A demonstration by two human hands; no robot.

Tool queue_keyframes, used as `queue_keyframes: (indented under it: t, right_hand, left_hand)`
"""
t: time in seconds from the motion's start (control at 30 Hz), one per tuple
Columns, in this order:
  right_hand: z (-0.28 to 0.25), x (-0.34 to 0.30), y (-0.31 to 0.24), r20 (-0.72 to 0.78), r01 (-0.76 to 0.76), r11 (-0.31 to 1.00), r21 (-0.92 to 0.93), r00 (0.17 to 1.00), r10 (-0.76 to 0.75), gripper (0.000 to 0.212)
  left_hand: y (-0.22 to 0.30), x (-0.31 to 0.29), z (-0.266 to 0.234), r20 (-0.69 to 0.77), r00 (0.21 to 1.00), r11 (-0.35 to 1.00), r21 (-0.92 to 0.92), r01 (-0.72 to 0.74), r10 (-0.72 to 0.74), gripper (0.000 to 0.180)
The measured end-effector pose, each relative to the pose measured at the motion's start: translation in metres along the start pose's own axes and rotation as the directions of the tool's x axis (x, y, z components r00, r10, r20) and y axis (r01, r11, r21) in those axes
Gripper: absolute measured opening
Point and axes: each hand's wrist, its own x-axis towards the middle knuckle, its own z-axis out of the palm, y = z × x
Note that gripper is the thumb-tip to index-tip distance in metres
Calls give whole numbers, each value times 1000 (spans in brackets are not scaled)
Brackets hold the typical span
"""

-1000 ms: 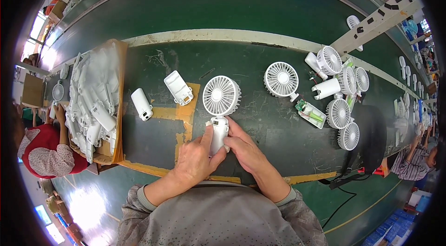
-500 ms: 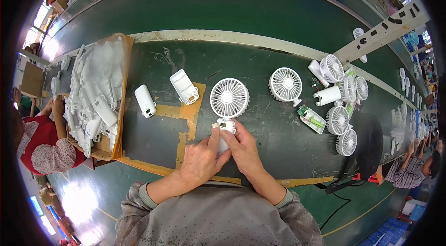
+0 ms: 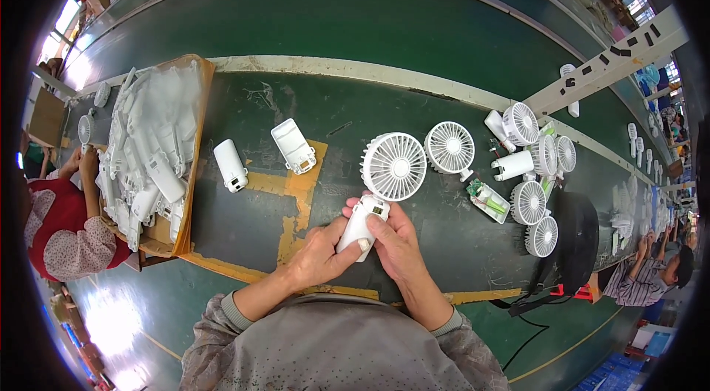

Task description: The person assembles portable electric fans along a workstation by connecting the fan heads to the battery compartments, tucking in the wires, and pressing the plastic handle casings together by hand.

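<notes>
Both of my hands are closed around the white handle [image 3: 358, 231] of a small handheld fan, whose round slatted head [image 3: 394, 167] points away from me, tilted to the right. My left hand [image 3: 318, 254] grips the handle's lower left side, thumb lying across its front. On the right side, my right hand [image 3: 399, 243] presses its thumb just below a small dark window on the handle. Left of the fan lie two loose white handle shells [image 3: 231, 165], one of them an open shell [image 3: 293, 145] with its hollow side up.
A cardboard box [image 3: 194, 162] full of white shells stands at left. To the right lie a fan [image 3: 450, 148] with an exposed green circuit board [image 3: 488, 200], and several more fans [image 3: 529, 202]. A slanted white beam [image 3: 599, 69] rises beyond them. Other people [image 3: 70, 225] sit at both sides.
The held fan has tilted, its head swinging right toward the neighbouring fan. My left thumb has slid down from the handle's top to its lower front. The view has shifted slightly.
</notes>
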Motion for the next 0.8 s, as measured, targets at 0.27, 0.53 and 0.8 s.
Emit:
queue_keyframes:
  t: [0.27,0.53,0.8]
  right_hand:
    - [0,-2,2,-43,27,992,126,999,-22,37]
    - [-10,7,-7,-113,-19,968,-249,994,-9,36]
    - [-67,0,-82,31,-42,-69,-997,593,-805,39]
  left_hand:
    - [12,2,2,-28,995,993,74,-89,91,25]
    - [-6,16,-1,99,977,908,-363,210,-187,20]
    - [30,137,-98,-378,854,792,607,-63,358,28]
